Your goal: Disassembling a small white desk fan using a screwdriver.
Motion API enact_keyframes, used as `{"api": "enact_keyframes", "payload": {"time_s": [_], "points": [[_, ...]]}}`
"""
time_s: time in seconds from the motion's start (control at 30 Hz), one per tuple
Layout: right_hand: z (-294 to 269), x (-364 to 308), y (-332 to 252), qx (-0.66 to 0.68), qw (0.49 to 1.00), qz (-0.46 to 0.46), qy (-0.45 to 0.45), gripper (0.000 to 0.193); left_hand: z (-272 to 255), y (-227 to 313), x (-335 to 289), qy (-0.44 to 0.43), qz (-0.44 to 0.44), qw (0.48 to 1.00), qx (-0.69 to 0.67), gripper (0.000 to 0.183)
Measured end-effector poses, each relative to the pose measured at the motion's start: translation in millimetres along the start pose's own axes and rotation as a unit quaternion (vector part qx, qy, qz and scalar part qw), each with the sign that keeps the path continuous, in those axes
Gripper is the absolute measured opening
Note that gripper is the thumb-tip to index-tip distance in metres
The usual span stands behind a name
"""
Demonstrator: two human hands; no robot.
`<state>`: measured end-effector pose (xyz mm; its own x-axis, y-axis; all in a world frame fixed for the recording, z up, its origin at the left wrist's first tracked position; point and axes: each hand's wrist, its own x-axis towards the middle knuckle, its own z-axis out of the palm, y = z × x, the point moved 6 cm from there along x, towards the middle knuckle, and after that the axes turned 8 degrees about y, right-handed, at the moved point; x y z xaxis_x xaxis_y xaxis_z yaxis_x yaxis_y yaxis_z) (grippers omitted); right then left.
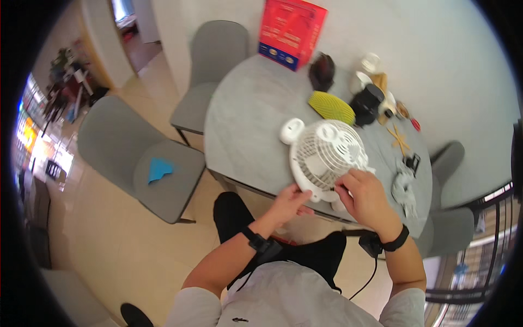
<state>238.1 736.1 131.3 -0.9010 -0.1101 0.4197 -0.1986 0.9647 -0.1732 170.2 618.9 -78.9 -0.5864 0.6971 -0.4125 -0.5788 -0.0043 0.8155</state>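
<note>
A white fan head [315, 165] with a slotted round grille lies at the near edge of the grey table. Its white base or knob-like round part [292, 131] juts out at the upper left. My left hand [292, 205] grips the fan's lower left rim, thumb on top and fingers beneath. Over the grille's lower right edge, my right hand [364, 196] is closed in a pinch. A small dark spot shows by its fingertips, but what they hold is too small to make out. Dark bands with small devices circle both wrists.
Farther back on the grey table [245, 117] stand a red box [291, 34], a yellow-green textured object [332, 108], a black cylindrical container [368, 103] and small items. A crumpled clear plastic bag [403, 188] lies at right. A grey chair [117, 144] at left carries a blue cloth [159, 169].
</note>
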Motion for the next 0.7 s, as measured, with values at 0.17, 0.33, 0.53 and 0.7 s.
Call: {"api": "enact_keyframes", "payload": {"time_s": [0.17, 0.33, 0.53, 0.7], "points": [[-22.1, -26.8, 29.4, 0.031, 0.995, 0.094, 0.022, 0.008, 0.9, -6.0, 16.8, 0.014, 0.006, 1.000, -0.007, 0.039], [-23.2, -59.2, 40.1, 0.075, 0.986, 0.152, -0.010, 0.008, -6.6, 2.6, 4.6, 0.051, 0.038, 0.997, -0.041, 0.041], [-6.7, -65.4, 40.4, 0.077, 0.988, 0.133, -0.017, 0.010, 3.1, -7.6, -8.0, 0.059, 0.020, 0.998, -0.019, 0.042], [2.2, -55.7, 38.6, 0.070, 0.992, 0.104, -0.006, 0.011, 11.1, -10.9, -10.1, 0.039, 0.023, 0.999, 0.012, 0.047]]}}
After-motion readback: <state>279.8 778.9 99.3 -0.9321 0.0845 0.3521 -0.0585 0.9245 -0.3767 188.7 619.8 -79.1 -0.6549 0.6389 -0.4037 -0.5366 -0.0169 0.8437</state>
